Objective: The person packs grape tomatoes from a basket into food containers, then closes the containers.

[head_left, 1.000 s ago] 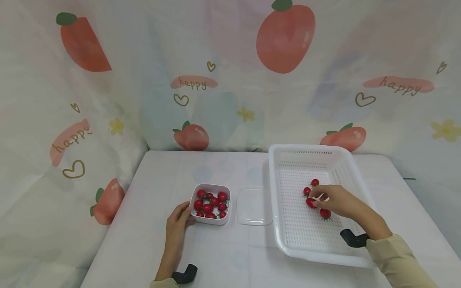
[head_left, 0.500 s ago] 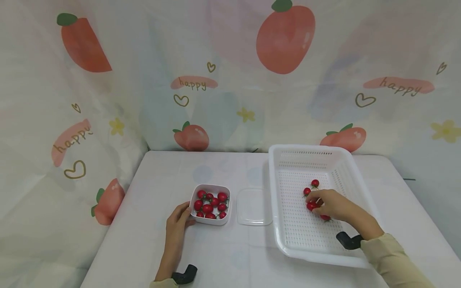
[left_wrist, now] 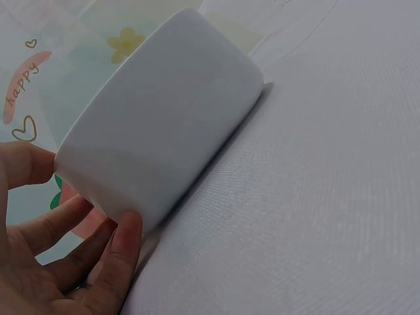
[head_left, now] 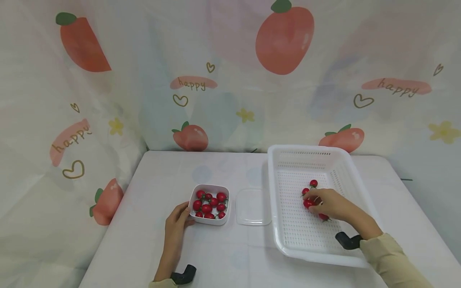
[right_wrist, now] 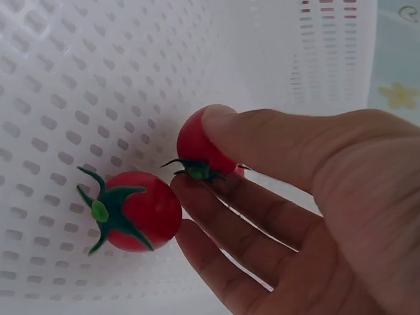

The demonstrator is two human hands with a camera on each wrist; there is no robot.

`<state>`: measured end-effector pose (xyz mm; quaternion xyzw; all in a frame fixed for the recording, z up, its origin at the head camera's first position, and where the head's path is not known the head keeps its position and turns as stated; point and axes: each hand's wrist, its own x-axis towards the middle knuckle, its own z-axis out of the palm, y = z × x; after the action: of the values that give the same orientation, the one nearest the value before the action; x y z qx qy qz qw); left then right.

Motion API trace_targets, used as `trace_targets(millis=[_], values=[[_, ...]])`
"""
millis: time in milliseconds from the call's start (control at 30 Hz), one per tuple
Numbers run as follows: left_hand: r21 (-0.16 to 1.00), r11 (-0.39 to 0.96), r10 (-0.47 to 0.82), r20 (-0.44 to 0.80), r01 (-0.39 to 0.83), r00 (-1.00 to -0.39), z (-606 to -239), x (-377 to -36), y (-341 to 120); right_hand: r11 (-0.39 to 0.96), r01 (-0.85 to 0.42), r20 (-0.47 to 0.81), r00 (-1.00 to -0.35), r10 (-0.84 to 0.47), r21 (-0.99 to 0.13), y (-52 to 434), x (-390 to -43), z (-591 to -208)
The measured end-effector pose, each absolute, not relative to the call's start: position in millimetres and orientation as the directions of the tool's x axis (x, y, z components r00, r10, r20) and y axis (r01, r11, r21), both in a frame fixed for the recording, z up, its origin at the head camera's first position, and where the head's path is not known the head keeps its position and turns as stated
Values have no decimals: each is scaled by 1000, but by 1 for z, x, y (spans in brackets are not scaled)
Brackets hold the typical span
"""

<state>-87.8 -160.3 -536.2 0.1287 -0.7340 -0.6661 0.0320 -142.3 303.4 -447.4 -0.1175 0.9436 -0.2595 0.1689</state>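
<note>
My right hand (head_left: 311, 203) is inside the white perforated basket (head_left: 288, 236), where thumb and fingers pinch a red cherry tomato (right_wrist: 195, 139). A second tomato (right_wrist: 138, 210) with a green stem lies on the basket floor just beside it. In the head view two more tomatoes (head_left: 313, 183) lie farther back and one (head_left: 323, 217) peeks out under the hand. My left hand (head_left: 186, 216) holds the near left corner of a small white box (head_left: 210, 219) filled with several cherry tomatoes (head_left: 207, 208). In the left wrist view, thumb and fingers (left_wrist: 121, 246) wrap the box's wall (left_wrist: 157, 131).
A clear square lid (head_left: 253, 206) lies flat between the box and the basket. The white table (head_left: 162, 172) is ringed at the back and left by a curtain printed with fruit (head_left: 190, 137). Black wrist mounts (head_left: 183, 275) show on both arms.
My right hand's fingers have drawn in and closed on one tomato, shifting slightly left in the basket. The left hand and the box have stayed put.
</note>
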Motion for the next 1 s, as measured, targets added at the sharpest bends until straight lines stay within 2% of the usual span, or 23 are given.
trace_targets(millis=[467,733,1000], values=[[984,77,-224,-139,-159,-965,-538,-88,-162,758,-112,-213,-924,-317,-642,306,-135,-436],[985,77,-228,-131,-152,-965,-538,-88,-162,671,-117,-160,-928,-337,-732,306,-136,-435],[986,70,-223,-130,-149,-966,-533,-86,-161,560,-64,-157,-928,-338,-826,301,-138,-429]])
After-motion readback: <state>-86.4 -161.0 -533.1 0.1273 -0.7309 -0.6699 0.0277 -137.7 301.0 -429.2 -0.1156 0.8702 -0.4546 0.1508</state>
